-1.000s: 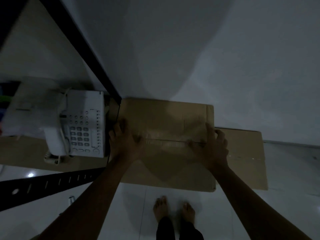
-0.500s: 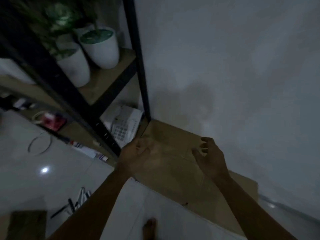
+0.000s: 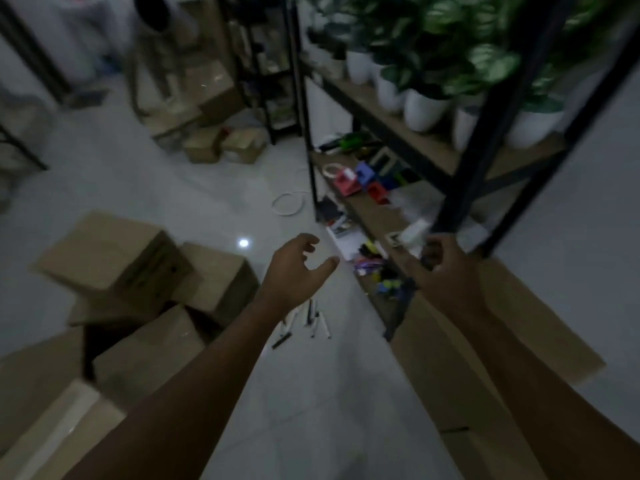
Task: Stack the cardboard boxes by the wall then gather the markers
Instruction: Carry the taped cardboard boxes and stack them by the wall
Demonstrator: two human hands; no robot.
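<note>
Cardboard boxes blurred, markers partly behind left forearm.

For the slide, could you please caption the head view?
Both empty hands, left and right, hover open above scattered markers, loose cardboard boxes nearby.

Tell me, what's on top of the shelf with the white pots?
White pots stand in a row on the upper shelf board, each holding leafy green plants. The black frame post hides part of the row.
</note>
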